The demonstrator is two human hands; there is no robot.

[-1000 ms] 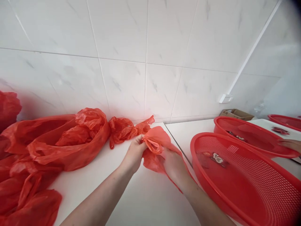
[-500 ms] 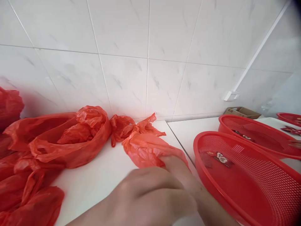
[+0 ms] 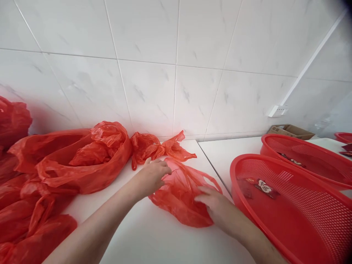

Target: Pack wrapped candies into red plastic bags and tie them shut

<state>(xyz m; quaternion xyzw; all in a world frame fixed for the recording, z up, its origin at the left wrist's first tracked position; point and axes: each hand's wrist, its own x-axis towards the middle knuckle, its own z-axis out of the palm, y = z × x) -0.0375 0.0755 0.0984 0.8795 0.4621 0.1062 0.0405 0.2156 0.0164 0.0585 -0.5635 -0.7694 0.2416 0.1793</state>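
Fingers [image 3: 164, 165] spread, not clamped | thin crinkled red plastic bag [image 3: 181, 203] beneath | white counter [image 3: 148, 238]

The left forearm [image 3: 100, 216] comes in from the lower left and the right forearm [image 3: 254, 240] from the lower right, both bare, reaching forward and angling inward. The left hand [image 3: 152, 178] lies palm down with the wrist nearly straight, its fingers [image 3: 163, 167] close together and slightly curled. The right hand [image 3: 217, 207] is also palm down, its fingers [image 3: 205, 194] extended and pointing left, toward the other hand but well apart from it
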